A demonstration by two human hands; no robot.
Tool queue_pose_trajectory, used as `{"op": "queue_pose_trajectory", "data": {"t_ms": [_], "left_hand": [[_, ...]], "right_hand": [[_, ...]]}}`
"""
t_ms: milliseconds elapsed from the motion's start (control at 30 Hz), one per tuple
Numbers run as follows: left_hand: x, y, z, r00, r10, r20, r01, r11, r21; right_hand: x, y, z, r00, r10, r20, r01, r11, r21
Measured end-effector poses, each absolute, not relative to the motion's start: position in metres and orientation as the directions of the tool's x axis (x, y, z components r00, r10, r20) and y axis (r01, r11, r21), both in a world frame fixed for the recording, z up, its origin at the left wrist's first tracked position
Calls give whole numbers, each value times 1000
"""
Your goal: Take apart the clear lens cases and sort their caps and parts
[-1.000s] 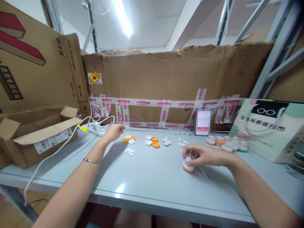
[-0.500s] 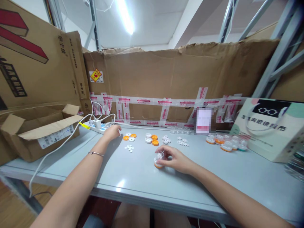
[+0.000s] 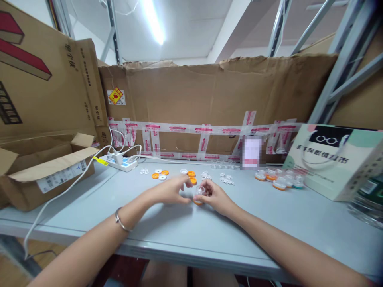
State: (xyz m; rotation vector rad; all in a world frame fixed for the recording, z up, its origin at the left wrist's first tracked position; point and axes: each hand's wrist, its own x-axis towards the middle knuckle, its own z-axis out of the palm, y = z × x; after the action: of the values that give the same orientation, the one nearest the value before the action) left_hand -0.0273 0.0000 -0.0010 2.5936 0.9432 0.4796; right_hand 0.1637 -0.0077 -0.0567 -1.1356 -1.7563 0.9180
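Note:
My right hand (image 3: 216, 196) is closed around a small clear container with an orange base (image 3: 198, 196), resting on the grey table (image 3: 209, 235). My left hand (image 3: 170, 190) sits just left of it, fingers curled and pinched toward the container; what they hold is too small to make out. Behind my hands lie orange and white caps (image 3: 159, 175) and small white parts (image 3: 226, 179).
A group of assembled containers (image 3: 278, 178) stands at the back right beside a printed bag (image 3: 335, 159). A power strip (image 3: 119, 162) with white cables and an open cardboard box (image 3: 44, 167) are at the left. Taped cardboard walls the back.
My left hand came back from the caps near the power strip to the table's middle. My right hand slid the container left to meet it.

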Motion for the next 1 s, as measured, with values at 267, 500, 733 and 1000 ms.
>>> {"op": "queue_pose_trajectory", "data": {"t_ms": [267, 500, 733, 1000], "left_hand": [[7, -14, -38, 499, 827, 259, 644, -554, 528], [3, -10, -39, 521, 835, 176, 481, -458, 748], [-6, -4, -29, 697, 710, 98, 331, -440, 835], [-8, -1, -31, 684, 722, 104, 376, -471, 798]], "right_hand": [[165, -7, -59, -287, 922, 260, 308, 346, -886], [162, -15, -52, -289, 903, 317, 419, 417, -806], [167, -18, -43, -446, 806, 388, 375, 562, -737], [164, -18, -50, -398, 821, 409, 330, 544, -772]]}}
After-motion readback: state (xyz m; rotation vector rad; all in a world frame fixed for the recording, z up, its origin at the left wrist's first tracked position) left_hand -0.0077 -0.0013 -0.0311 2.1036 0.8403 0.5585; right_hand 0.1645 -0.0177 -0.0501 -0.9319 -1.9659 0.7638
